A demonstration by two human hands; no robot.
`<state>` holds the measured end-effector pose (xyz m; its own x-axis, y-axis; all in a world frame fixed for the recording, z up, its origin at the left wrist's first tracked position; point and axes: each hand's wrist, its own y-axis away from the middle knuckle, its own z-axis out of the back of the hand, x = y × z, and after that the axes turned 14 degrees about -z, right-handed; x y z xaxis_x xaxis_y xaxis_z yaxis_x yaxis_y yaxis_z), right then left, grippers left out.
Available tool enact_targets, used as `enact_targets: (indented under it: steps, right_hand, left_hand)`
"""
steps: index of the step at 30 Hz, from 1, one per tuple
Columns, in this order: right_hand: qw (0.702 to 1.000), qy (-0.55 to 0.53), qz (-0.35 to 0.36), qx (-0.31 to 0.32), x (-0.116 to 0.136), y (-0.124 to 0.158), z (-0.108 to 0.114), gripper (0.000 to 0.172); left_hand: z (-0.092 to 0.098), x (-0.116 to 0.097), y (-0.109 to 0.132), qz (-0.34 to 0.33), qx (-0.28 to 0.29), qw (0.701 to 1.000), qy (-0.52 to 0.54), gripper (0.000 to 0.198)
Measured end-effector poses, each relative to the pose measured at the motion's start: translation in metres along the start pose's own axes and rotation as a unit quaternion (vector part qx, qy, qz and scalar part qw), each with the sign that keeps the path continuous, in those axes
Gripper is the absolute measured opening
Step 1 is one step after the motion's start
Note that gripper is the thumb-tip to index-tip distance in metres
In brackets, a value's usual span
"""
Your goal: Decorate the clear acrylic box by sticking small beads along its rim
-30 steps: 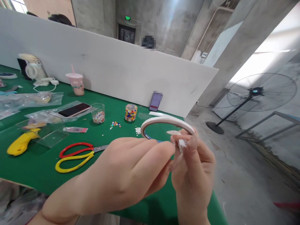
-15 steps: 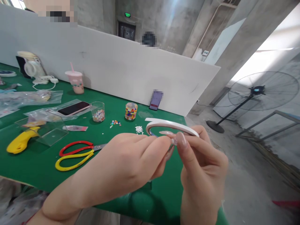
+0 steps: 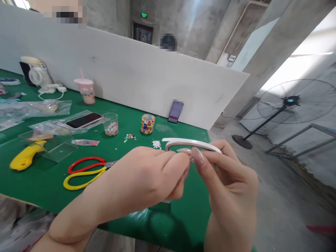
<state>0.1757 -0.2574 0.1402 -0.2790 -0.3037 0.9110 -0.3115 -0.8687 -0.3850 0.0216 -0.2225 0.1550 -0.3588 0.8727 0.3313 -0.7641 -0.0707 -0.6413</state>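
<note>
A thin white ring that looks like a roll of double-sided tape (image 3: 193, 142) is held above the green table, with a loose end sticking out to the left. My right hand (image 3: 231, 178) is closed on its right side, thumb and fingers pinching near the lower edge. My left hand (image 3: 149, 175) is closed too, its fingertips meeting the right thumb at the ring's near side; what lies exactly between those fingertips is hidden. Behind the ring lie small white pieces (image 3: 156, 144) and several coloured beads (image 3: 130, 137). Beyond them stands a clear cup (image 3: 147, 124) covered with coloured tiles.
Scissors (image 3: 86, 171) with red and yellow handles lie left of my forearm. Nearby are a yellow-handled tool (image 3: 26, 157), a clear acrylic stand (image 3: 61, 147), a cup of beads (image 3: 111, 125), a phone (image 3: 84, 120) and a pink tumbler (image 3: 86, 91). A white partition (image 3: 136, 73) borders the table.
The tape ring has tilted flatter and dropped slightly, so less of its opening shows. My hands stay pressed together at nearly the same place.
</note>
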Motion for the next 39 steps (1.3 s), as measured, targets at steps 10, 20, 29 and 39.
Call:
enact_targets:
  steps: [10,20,29,39]
  right_hand:
    - [1.000,0.002,0.019,0.000,0.003,0.001,0.002,0.020]
    - [0.997,0.030,0.063,0.034,-0.004,-0.001,0.008,0.023]
    - [0.998,-0.055,0.013,0.014,-0.001,0.000,-0.001,0.019]
    - [0.982,-0.167,-0.071,0.052,-0.007,-0.011,-0.003,0.018]
  left_hand:
    - [0.001,-0.002,0.003,0.027,-0.020,0.997,0.067,0.029]
    - [0.000,-0.004,-0.001,0.044,-0.067,0.994,0.081,0.028]
    - [-0.008,-0.006,0.007,0.069,-0.111,0.991,0.039,0.020]
    - [0.006,0.005,0.011,0.139,-0.001,0.982,0.131,0.029]
